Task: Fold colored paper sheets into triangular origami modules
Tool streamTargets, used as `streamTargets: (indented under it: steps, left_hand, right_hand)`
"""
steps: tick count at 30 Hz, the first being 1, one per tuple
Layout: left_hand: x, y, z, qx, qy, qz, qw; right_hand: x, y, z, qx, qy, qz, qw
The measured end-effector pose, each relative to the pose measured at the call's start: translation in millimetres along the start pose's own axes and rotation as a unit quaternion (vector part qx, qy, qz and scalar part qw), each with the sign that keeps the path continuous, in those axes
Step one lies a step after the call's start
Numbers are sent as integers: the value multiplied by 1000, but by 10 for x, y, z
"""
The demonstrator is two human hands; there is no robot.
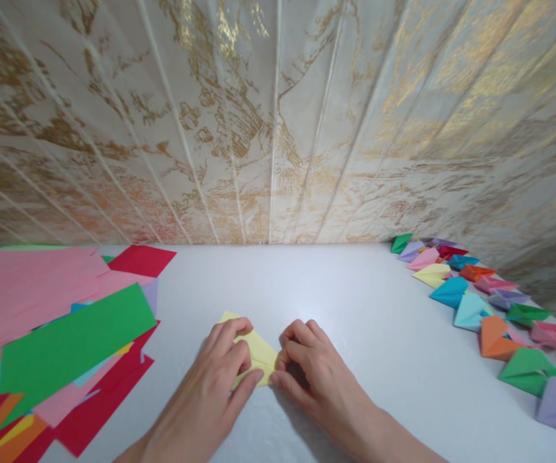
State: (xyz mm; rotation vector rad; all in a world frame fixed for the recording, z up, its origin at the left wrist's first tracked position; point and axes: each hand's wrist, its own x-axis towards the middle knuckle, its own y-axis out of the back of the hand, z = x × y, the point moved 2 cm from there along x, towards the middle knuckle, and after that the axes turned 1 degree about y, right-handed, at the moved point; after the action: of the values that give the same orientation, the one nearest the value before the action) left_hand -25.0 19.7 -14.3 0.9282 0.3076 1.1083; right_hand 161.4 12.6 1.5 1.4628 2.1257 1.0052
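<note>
A small folded piece of yellow paper lies on the white table near the front edge. My left hand rests on its left part, fingers curled and pressing it down. My right hand pinches the paper's right tip with curled fingers. Both hands touch the paper; much of it is hidden beneath them.
Loose coloured paper sheets, pink, green and red, lie spread at the left. Several folded paper shapes in many colours run along the right side. A cream and gold patterned wall stands behind the table.
</note>
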Motion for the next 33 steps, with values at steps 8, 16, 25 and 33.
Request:
streamTargets:
  steps: [8,16,25,33]
  left_hand:
    - [6,-43,18,0,6,4,1000]
    - [16,-47,26,-17,7,15,1000]
    - [27,-8,-42,-8,-17,-11,1000]
    - [-288,330,-198,100,-46,-15,994]
  right_hand:
    - [24,-32,-1,-38,18,9,999]
    - [15,6,-8,-40,29,-16,999]
    - [10,22,-7,2,64,-5,998]
    - [8,39,13,9,96,-6,995]
